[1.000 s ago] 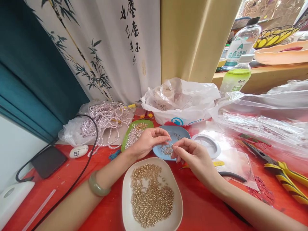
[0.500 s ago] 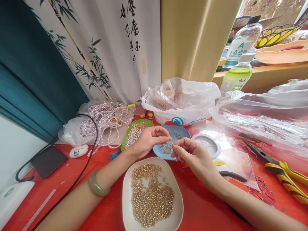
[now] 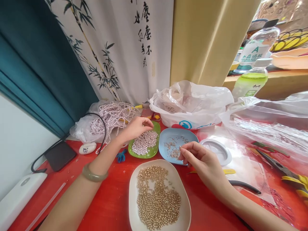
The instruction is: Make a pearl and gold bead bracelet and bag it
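My left hand (image 3: pixel 139 127), a green bangle (image 3: pixel 94 175) on its wrist, hangs over the far end of the green tray (image 3: pixel 144 156). Its fingers are bent down and drawn together; what they pinch, if anything, is hidden. Pinkish-lilac pearl beads (image 3: pixel 145 141) fill much of that tray. At the right edge of the blue tray (image 3: pixel 165 136), my right hand (image 3: pixel 198 157) is closed in a pinch, with a tiny golden piece (image 3: pixel 180 148) showing at the fingertips. Thin metal pins (image 3: pixel 173 152) lie scattered in the blue tray.
A cream tray (image 3: pixel 133 195) of gold beads (image 3: pixel 158 202) stands nearest me. Strung pearls (image 3: pixel 108 117) are heaped at the back left. Plastic bags (image 3: pixel 192 109) crowd the back. Pliers (image 3: pixel 276 165), a white ring-shaped spool (image 3: pixel 216 149) and a black cable (image 3: pixel 104 128) lie around.
My left hand has moved away from my right hand, left and back to the green tray. My right hand keeps its pinch near the blue tray. The view has shifted slightly left.
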### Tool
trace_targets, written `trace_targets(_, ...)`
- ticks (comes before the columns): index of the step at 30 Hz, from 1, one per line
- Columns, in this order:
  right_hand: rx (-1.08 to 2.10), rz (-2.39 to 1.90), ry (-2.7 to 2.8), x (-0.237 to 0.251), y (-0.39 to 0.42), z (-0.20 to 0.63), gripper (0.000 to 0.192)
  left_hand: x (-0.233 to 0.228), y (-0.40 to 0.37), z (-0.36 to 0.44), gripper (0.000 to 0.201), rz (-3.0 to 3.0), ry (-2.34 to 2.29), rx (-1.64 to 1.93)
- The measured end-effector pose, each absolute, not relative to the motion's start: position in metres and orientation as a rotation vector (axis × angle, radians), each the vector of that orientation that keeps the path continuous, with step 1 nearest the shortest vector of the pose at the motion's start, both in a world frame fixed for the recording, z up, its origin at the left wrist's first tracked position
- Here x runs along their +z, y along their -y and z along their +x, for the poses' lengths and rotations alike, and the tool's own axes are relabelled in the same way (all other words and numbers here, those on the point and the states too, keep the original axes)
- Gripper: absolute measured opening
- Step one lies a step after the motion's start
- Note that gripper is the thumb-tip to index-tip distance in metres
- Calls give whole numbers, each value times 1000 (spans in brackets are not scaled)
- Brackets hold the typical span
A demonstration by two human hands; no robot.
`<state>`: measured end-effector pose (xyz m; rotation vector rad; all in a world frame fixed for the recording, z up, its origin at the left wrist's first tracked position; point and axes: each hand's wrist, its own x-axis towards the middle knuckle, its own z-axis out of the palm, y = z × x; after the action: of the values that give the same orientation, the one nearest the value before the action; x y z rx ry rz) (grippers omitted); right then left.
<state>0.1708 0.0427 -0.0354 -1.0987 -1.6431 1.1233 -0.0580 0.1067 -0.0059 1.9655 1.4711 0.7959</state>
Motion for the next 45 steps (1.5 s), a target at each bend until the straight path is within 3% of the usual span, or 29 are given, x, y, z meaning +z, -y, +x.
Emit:
trace_targets(12, 1113, -1120, 1682, -37, -43, 171, 20, -34, -122, -68, 17, 2181, -1830, 668)
trace_targets(19, 1127, -1130, 1678, -36, -42, 170, 20, -40, -126, -66, 7, 2098, -1879, 793)
trace_targets(29, 1170, -1100, 1653, -35, -44, 171, 18, -20, -123, -57, 13, 1726, -1541, 1115)
trace_targets(37, 1274, -1093, 1580, -30, -44, 171, 18, 6, -88, -18, 14, 1449, -1202, 972)
trace_targets(45, 1324, -1092, 1595, -24, -38, 169, 16, 14, -71, 4, 13, 1383, -1201, 898)
